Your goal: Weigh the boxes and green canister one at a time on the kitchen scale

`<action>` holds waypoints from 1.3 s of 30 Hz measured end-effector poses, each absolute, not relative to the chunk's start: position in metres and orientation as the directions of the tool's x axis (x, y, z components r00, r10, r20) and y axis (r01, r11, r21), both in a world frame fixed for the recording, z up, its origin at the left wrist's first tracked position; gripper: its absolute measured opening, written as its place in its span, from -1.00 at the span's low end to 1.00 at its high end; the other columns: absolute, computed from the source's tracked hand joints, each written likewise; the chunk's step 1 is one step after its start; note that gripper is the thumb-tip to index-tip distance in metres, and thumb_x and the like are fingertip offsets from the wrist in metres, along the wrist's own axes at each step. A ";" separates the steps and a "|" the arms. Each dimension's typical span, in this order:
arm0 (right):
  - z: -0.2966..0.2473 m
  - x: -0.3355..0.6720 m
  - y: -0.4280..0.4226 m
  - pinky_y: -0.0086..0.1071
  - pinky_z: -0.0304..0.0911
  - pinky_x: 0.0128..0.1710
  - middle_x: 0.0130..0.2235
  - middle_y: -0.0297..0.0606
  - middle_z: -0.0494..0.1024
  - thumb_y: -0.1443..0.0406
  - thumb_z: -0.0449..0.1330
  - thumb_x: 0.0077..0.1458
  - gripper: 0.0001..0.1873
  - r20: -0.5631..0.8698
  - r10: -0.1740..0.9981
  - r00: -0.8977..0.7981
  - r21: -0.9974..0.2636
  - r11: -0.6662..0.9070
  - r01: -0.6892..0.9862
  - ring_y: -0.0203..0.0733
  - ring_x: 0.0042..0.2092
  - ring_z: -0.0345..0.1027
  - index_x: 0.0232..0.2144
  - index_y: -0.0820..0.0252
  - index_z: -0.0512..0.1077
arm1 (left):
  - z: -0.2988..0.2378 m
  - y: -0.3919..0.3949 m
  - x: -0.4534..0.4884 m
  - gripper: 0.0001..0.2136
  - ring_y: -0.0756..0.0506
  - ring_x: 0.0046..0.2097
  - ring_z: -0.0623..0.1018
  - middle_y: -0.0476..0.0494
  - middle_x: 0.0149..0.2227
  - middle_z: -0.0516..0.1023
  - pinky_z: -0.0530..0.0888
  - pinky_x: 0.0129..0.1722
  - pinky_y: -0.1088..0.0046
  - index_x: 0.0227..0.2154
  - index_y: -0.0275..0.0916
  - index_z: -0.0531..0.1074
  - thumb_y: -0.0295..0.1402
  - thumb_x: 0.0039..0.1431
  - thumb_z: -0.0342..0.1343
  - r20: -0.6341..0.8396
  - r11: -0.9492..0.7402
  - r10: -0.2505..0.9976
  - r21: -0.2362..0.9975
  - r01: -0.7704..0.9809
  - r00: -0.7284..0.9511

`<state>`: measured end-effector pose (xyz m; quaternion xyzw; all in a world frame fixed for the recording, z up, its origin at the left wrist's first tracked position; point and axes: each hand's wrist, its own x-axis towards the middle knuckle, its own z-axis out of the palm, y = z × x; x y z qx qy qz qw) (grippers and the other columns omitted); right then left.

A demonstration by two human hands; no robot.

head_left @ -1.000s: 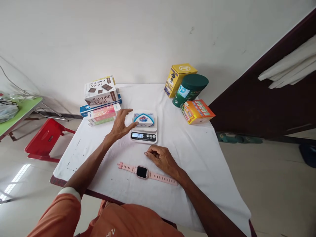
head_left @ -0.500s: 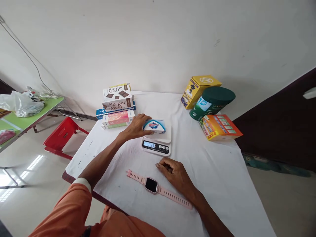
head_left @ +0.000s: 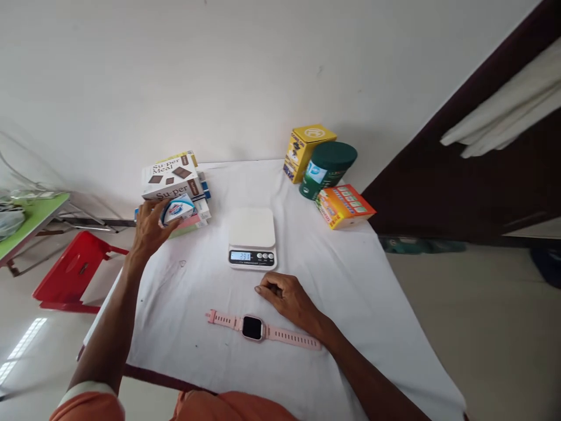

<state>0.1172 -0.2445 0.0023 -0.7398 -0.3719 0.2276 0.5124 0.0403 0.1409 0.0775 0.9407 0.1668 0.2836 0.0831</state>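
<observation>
My left hand (head_left: 148, 231) grips a small white and blue soap box (head_left: 177, 209), held up beside the stack of boxes (head_left: 173, 177) at the table's left. A white kitchen scale (head_left: 252, 238) stands in the middle of the white table (head_left: 350, 280); its platform is bare and its display is lit. My right hand (head_left: 287, 295) rests on the cloth just in front of the scale, fingers curled with nothing seen in them. A pink smartwatch (head_left: 253, 327) lies flat near the front edge, beside that hand.
At the back right stand a yellow box (head_left: 307, 149), a green can (head_left: 328, 169) and an orange box (head_left: 344, 206). A red stool (head_left: 70, 272) and a green table (head_left: 30, 213) are on the left. A dark wooden door (head_left: 460, 169) is on the right.
My left hand closed on the soap box, lifted it off the scale and carried it left to the box stack. The right hand stayed put.
</observation>
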 end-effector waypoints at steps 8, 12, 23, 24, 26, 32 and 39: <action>-0.001 0.119 -0.246 -0.41 0.10 -0.40 -0.49 -0.40 0.38 0.25 0.21 0.23 -0.73 0.077 0.778 0.623 -0.942 -0.147 0.301 -0.32 -0.44 0.18 -0.51 0.16 0.33 | 0.099 0.084 0.049 -0.43 -0.52 0.31 0.26 -0.42 0.32 0.25 0.23 0.26 -0.17 0.24 -0.15 0.37 -0.19 0.17 0.25 0.548 -0.920 0.387 0.173 0.353 0.741; 0.001 0.119 -0.246 -0.41 0.10 -0.39 -0.49 -0.40 0.39 0.26 0.22 0.21 -0.75 0.071 0.771 0.633 -0.949 -0.144 0.282 -0.31 -0.44 0.18 -0.51 0.16 0.35 | 0.114 0.030 0.092 -0.42 -0.44 0.29 0.32 -0.37 0.26 0.33 0.26 0.27 -0.13 0.27 -0.13 0.29 -0.19 0.22 0.24 0.545 -0.978 0.182 0.184 0.095 0.819; -0.003 0.120 -0.246 -0.43 0.12 -0.39 -0.50 -0.41 0.40 0.29 0.22 0.19 -0.76 0.107 0.772 0.626 -0.962 -0.078 0.260 -0.33 -0.44 0.25 -0.52 0.18 0.34 | 0.105 -0.189 0.283 -0.26 -0.38 0.25 0.38 -0.46 0.22 0.38 0.34 0.19 0.09 0.24 -0.33 0.28 0.01 0.13 0.34 0.100 -0.949 -0.233 0.195 -0.249 0.967; -0.002 0.120 -0.246 -0.43 0.12 -0.39 -0.50 -0.42 0.40 0.30 0.22 0.19 -0.76 0.109 0.777 0.620 -0.960 -0.080 0.269 -0.33 -0.44 0.25 -0.51 0.18 0.33 | 0.099 -0.199 0.291 -0.24 -0.39 0.26 0.37 -0.48 0.22 0.38 0.31 0.22 0.10 0.23 -0.37 0.28 0.01 0.12 0.35 0.081 -0.955 -0.234 0.166 -0.245 0.969; -0.001 0.122 -0.246 -0.43 0.11 -0.38 -0.49 -0.42 0.39 0.31 0.22 0.19 -0.76 0.114 0.783 0.612 -0.954 -0.085 0.287 -0.33 -0.44 0.24 -0.51 0.18 0.33 | 0.090 -0.211 0.303 -0.19 -0.40 0.28 0.35 -0.53 0.22 0.38 0.28 0.24 0.10 0.24 -0.44 0.27 0.02 0.10 0.36 0.033 -0.968 -0.219 0.118 -0.222 0.975; 0.001 0.121 -0.247 -0.43 0.05 -0.37 -0.51 -0.45 0.29 0.35 0.20 0.19 -0.68 0.120 0.789 0.603 -0.951 -0.083 0.298 -0.35 -0.43 0.16 -0.55 0.16 0.20 | 0.082 -0.222 0.315 -0.02 -0.45 0.27 0.30 -0.57 0.25 0.30 0.23 0.26 0.06 0.24 -0.46 0.25 0.10 -0.12 0.44 0.009 -0.986 -0.150 0.065 -0.151 0.989; -0.002 0.120 -0.248 -0.43 0.09 -0.37 -0.48 -0.44 0.34 0.32 0.20 0.20 -0.75 0.138 0.782 0.608 -0.959 -0.047 0.278 -0.34 -0.43 0.19 -0.51 0.16 0.27 | 0.087 -0.218 0.309 0.05 -0.43 0.28 0.27 -0.50 0.26 0.23 0.23 0.25 0.08 0.23 -0.41 0.20 0.10 -0.25 0.48 -0.134 -0.990 -0.061 0.133 -0.043 0.989</action>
